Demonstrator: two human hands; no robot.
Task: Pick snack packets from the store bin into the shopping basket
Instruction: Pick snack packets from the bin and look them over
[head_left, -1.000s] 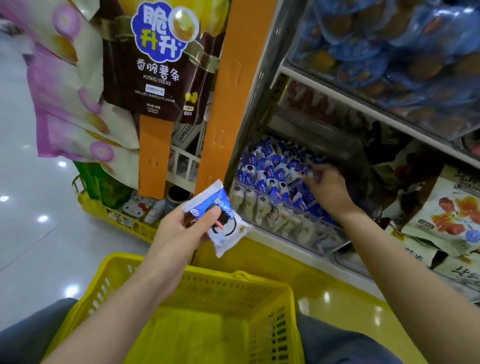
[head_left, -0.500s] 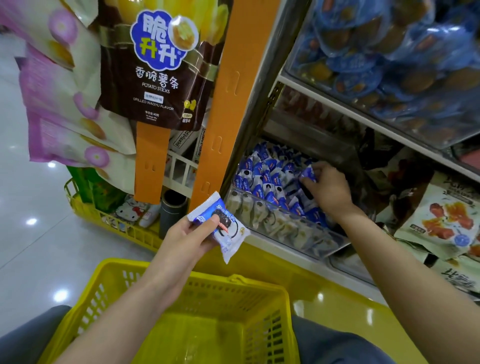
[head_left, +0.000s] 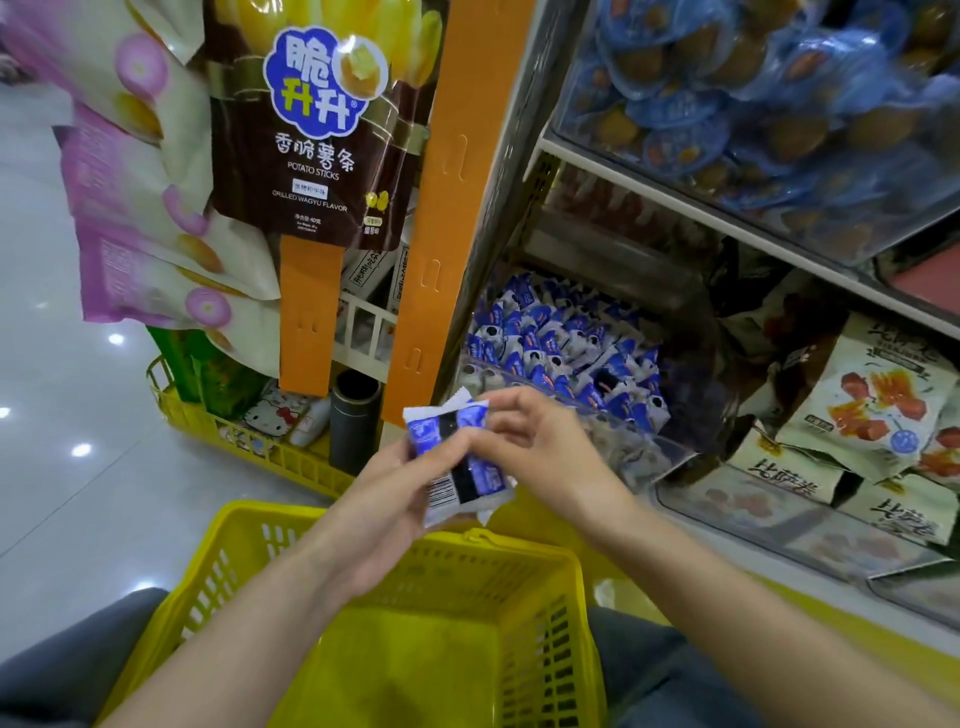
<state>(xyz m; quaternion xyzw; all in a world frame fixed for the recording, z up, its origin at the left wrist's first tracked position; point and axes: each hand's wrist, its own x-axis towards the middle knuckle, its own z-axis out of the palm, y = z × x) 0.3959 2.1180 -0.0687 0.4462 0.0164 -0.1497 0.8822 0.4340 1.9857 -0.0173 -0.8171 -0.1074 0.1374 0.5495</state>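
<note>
Two hands meet just above the yellow shopping basket (head_left: 548, 621): left hand (head_left: 384, 499) fingers clamped round a blue-and-white snack packet (head_left: 470, 480), right hand (head_left: 545, 452) fingers pinching its upper edge. Beyond, the clear store bin (head_left: 654, 457) holds a heap of like packets (head_left: 561, 348); a brown potato-stick bag (head_left: 317, 140) hangs upper left.
</note>
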